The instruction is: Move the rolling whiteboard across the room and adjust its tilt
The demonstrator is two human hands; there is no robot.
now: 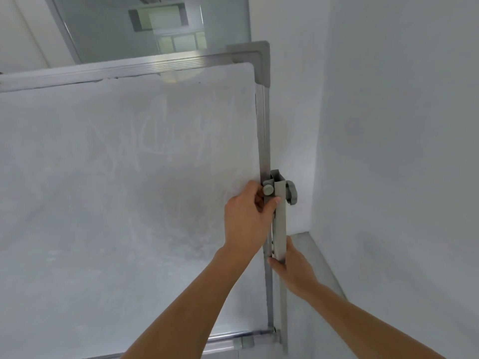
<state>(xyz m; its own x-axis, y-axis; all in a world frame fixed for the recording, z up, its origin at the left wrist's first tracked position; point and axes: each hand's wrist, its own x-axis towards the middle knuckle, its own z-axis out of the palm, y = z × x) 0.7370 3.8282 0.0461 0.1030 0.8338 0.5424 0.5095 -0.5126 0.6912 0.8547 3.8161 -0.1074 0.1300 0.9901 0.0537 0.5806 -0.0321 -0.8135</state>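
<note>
The rolling whiteboard (124, 177) fills the left and middle of the head view, its white face smudged and framed in aluminium with a grey plastic corner cap at top right. On its right edge stands the grey upright post (280, 224) of the stand, with a grey tilt knob (291, 194) on the post's outer side. My left hand (247, 216) grips the board's right frame edge just below a small grey bolt head. My right hand (294, 270) is lower down, fingers wrapped around the post.
A white wall (394, 151) stands close on the right, a narrow gap from the post. A strip of grey floor (315, 252) shows in that gap. Behind the board's top edge is a glass panel (145, 29) with reflections.
</note>
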